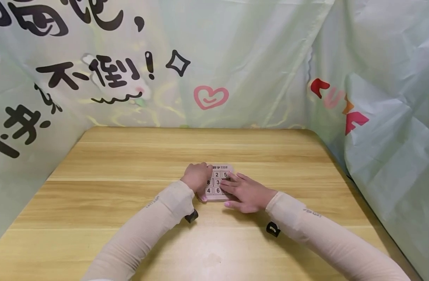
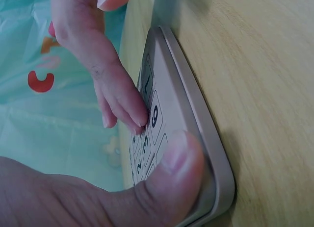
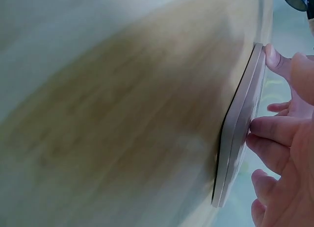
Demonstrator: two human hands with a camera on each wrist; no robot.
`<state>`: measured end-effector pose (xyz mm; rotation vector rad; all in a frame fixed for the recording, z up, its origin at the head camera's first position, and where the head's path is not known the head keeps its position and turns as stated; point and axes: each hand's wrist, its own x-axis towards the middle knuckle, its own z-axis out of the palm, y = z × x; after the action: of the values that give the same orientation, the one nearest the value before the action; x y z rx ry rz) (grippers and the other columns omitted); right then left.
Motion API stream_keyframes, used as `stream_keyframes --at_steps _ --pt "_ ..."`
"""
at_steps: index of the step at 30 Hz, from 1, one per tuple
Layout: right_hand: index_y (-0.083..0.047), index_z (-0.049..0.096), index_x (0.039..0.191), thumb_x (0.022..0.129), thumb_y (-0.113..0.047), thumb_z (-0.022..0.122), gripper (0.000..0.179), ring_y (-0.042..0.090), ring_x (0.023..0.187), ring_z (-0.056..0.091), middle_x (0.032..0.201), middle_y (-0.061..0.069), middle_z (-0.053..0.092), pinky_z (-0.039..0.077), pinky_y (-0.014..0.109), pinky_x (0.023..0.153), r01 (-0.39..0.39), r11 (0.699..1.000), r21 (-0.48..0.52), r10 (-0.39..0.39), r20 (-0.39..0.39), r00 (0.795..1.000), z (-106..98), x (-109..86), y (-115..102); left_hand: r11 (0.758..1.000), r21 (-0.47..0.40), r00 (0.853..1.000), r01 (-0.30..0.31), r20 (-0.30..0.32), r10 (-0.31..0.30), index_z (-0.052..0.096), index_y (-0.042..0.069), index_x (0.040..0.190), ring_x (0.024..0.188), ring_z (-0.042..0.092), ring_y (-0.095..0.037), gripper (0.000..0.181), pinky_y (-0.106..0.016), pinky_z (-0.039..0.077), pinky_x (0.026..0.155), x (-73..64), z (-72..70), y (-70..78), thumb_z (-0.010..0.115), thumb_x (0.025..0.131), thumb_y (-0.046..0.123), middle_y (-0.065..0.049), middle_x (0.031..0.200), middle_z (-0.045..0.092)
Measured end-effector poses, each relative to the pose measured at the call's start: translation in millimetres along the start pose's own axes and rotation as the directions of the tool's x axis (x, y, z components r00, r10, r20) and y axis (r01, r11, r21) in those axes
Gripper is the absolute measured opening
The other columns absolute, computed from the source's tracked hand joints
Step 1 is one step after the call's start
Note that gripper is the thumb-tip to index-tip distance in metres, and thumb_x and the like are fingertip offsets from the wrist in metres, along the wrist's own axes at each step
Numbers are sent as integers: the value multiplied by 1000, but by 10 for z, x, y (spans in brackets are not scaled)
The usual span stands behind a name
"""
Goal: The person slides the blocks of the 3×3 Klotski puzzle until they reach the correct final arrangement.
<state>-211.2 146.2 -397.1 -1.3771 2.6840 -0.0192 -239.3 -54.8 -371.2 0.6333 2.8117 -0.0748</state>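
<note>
A pale pinkish number slide puzzle (image 1: pixel 218 182) lies flat on the table, with black-numbered square tiles such as 2, 5, 8, 3, 4 and 6. My left hand (image 1: pixel 198 178) grips its left side, fingers at the far left corner and thumb at the near left corner. In the left wrist view that thumb (image 2: pixel 179 163) presses the puzzle's rim. From the right, my right hand (image 1: pixel 247 191) reaches over the board with fingers extended. Its fingertips (image 3: pixel 257 126) touch the tile face in the right wrist view. The tiles under the right fingers are partly hidden.
The wooden table (image 1: pixel 130 156) extends around the puzzle on all sides. A pale green printed curtain (image 1: pixel 256 78) hangs behind it and along both sides. Dark wrist straps, the left strap (image 1: pixel 191 216) and the right strap (image 1: pixel 273 229), show under the sleeves.
</note>
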Motion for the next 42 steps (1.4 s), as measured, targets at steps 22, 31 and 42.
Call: stream_keyframes --at_steps 22,31,42 --pt "0 47 141 99 -45 45 61 40 141 23 147 15 43 20 55 114 11 1000 21 -11 17 1000 -49 -101 -14 1000 8 1000 -8 16 8 52 5 125 101 56 -23 99 -42 48 90 33 1 -41 92 43 45 -8 110 58" --pt "-3 47 142 99 -47 44 61 37 142 24 147 12 43 20 54 114 8 1000 7 -8 9 1000 -7 -134 17 1000 28 1000 6 11 -7 52 6 123 99 57 -23 97 -41 49 88 29 15 -27 93 43 44 -8 109 58" --pt "0 47 141 99 -46 44 62 39 140 26 146 15 45 21 55 114 -4 1000 6 4 -13 1000 -26 4 -4 1000 16 1000 7 21 -7 53 6 124 99 56 -23 98 -41 48 90 37 26 -25 93 42 44 -8 108 58"
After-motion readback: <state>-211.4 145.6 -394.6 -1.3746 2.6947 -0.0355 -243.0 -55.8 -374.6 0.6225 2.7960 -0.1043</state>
